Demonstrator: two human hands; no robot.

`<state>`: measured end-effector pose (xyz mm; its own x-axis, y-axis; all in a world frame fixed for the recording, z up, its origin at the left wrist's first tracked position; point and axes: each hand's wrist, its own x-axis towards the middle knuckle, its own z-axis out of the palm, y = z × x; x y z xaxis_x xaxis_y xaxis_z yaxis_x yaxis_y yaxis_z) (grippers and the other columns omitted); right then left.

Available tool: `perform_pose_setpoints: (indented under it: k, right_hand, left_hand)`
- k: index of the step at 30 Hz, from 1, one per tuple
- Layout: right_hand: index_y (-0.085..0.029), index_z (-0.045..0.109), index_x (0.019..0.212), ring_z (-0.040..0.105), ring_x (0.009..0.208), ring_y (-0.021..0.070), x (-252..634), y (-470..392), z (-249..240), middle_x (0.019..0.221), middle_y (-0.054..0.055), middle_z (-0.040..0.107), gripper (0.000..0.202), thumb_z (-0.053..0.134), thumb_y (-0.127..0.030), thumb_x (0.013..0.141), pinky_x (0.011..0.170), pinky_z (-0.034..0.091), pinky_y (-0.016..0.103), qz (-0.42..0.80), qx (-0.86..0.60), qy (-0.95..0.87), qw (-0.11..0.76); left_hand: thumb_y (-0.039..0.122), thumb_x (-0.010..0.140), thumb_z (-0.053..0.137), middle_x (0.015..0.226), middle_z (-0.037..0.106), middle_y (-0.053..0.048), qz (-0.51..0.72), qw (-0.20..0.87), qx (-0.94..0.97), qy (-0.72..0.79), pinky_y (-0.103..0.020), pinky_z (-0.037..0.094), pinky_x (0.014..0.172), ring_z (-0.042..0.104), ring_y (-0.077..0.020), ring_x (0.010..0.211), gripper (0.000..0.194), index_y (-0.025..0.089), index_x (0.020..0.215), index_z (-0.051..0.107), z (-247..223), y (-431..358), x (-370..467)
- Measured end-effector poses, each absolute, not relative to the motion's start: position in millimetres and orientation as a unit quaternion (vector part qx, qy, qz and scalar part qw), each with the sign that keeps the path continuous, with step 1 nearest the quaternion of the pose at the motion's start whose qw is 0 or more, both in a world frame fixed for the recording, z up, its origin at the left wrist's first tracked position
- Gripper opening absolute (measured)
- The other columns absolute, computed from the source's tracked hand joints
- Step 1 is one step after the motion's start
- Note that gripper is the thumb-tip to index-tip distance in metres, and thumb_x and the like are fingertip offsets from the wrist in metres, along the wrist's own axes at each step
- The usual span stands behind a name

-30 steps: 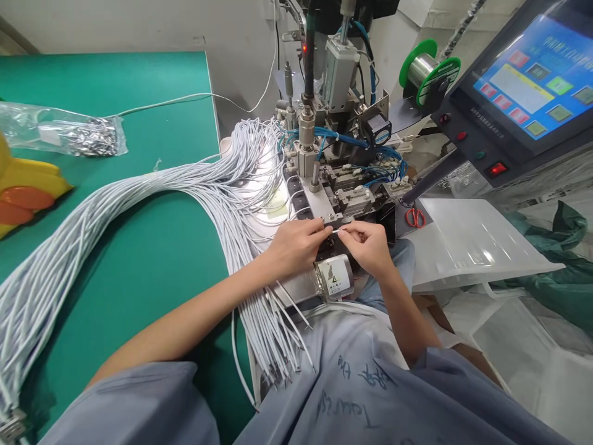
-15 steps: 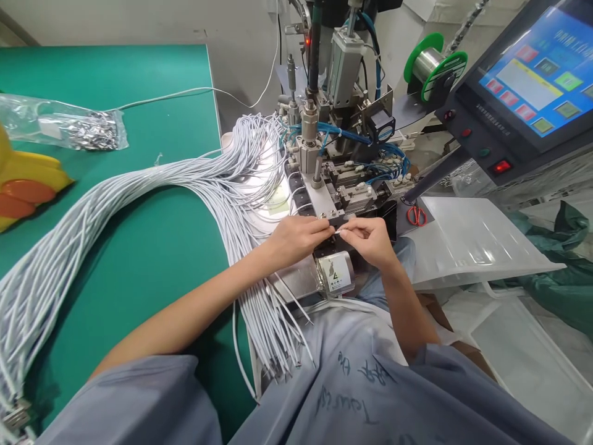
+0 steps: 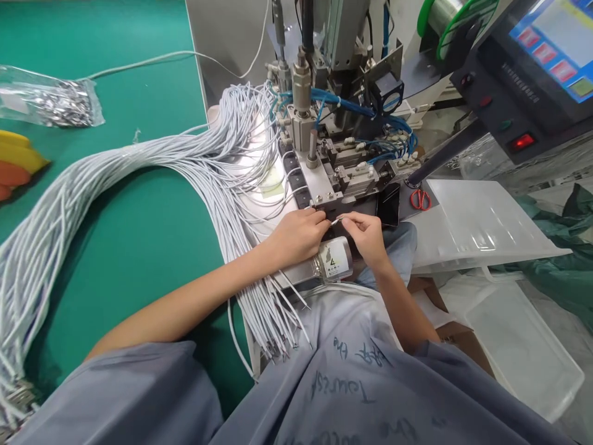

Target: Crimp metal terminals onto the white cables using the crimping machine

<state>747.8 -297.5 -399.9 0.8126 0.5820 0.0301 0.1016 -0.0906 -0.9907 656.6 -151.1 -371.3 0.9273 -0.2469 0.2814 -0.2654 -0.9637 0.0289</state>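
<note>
My left hand (image 3: 299, 235) is closed in a pinch around a white cable (image 3: 334, 222), close to its end. From the other side, my right hand (image 3: 367, 236) has thumb and forefinger pressed together on the thin tip of that cable; the tip itself is mostly hidden by the fingers. Both hands are just in front of the metal bench machine (image 3: 319, 185). To the left lies a large bundle of white cables (image 3: 139, 151), whose loose ends hang down past my left forearm to my lap.
A clear bag of small metal parts (image 3: 69, 104) and a yellow-orange object (image 3: 18, 162) lie on the green table (image 3: 139, 235). A labelled packet (image 3: 336, 258) sits below my hands. Red scissors (image 3: 420, 199), a solder wire spool (image 3: 456, 18) and a touchscreen panel (image 3: 551, 68) are on the right.
The view has shifted and come closer to the machine. My fingertips are slightly further apart, and more of the white cable end shows between them.
</note>
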Motion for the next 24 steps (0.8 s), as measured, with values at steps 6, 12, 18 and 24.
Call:
perform_pose_setpoints:
  k: [6,12,18,24]
  right_hand:
    - [-0.016,0.067,0.075,0.054,0.063,0.0125,758.8,-305.2,-418.2,0.070,0.003,0.063,0.019,0.057,-0.032,0.072,0.058,0.044,0.025,0.242,-0.729,-0.201,0.608]
    - [-0.016,0.061,0.066,0.049,0.055,0.0099,759.2,-293.2,-424.6,0.058,-0.002,0.055,0.017,0.061,-0.032,0.068,0.052,0.040,0.023,0.297,-0.707,-0.172,0.619]
    - [-0.016,0.059,0.064,0.046,0.053,0.0094,762.3,-291.4,-423.5,0.055,-0.003,0.053,0.017,0.059,-0.032,0.068,0.052,0.039,0.023,0.303,-0.708,-0.201,0.605]
    - [-0.016,0.058,0.063,0.046,0.054,0.0096,764.4,-290.0,-423.9,0.056,-0.002,0.053,0.016,0.057,-0.031,0.069,0.054,0.039,0.024,0.297,-0.724,-0.218,0.583]
  left_hand:
    - [0.006,0.079,0.043,0.083,0.060,-0.009,0.027,0.027,0.996,-0.077,-0.025,0.040,0.050,0.058,-0.0149,0.062,0.023,0.009,0.089,0.064,-376.3,-154.7,656.5]
    - [0.007,0.078,0.043,0.090,0.060,-0.011,-0.008,0.023,0.998,-0.065,-0.027,0.040,0.048,0.060,-0.0166,0.062,0.029,0.008,0.099,0.064,-375.9,-154.2,657.3]
    - [0.006,0.077,0.044,0.084,0.059,-0.008,-0.009,0.050,0.996,-0.071,-0.026,0.038,0.046,0.058,-0.0148,0.056,0.040,0.015,0.112,0.060,-376.5,-150.6,656.0]
    - [0.008,0.078,0.047,0.090,0.058,-0.009,-0.021,0.029,0.996,-0.087,-0.026,0.039,0.046,0.058,-0.0156,0.058,0.045,0.015,0.122,0.053,-376.7,-149.6,654.9]
